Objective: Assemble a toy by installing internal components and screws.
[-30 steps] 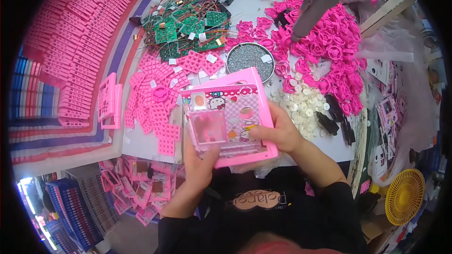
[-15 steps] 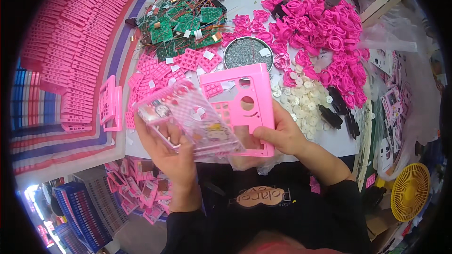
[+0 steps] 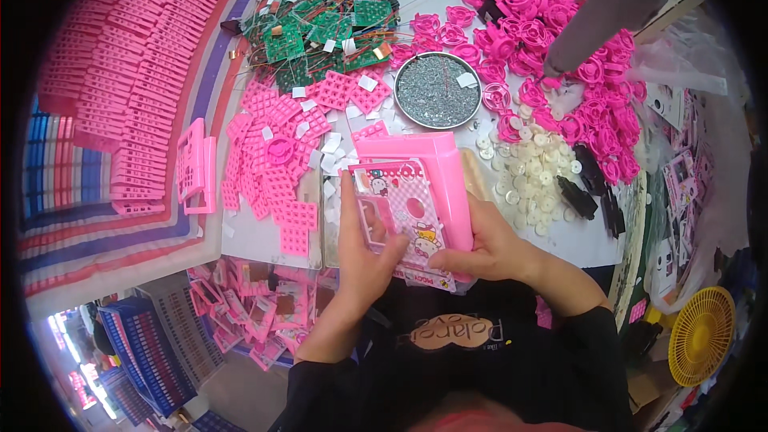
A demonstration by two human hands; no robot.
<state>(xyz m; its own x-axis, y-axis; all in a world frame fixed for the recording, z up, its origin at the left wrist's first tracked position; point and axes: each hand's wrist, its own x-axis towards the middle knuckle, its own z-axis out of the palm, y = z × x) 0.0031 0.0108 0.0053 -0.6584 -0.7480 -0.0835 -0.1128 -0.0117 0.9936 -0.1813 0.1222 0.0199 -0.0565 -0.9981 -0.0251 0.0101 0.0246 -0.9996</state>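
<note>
My left hand (image 3: 366, 252) is closed around the left side of a printed panel (image 3: 425, 234). The panel is decorated with cartoon figures and checks, with cut-out openings. Right behind it stands a pink plastic housing (image 3: 454, 184), gripped along its right side by my right hand (image 3: 494, 242). The right thumb lies over the lower front, at the panel's corner. Panel and housing overlap face to face, hiding most of the housing's front. Whether the panel sits fully against it I cannot tell.
Pink keypads (image 3: 280, 188), green circuit boards (image 3: 328, 28) and a round tin of small metal parts (image 3: 436, 92) lie ahead. To the right are magenta rings (image 3: 520, 32), white discs (image 3: 536, 168) and a hanging grey tool (image 3: 604, 20). Stacked pink housings (image 3: 144, 72) fill the left.
The panel has swung upright and moved right onto the housing's front. The housing has turned and dropped slightly. More of the grey tool shows at upper right as the view shifts.
</note>
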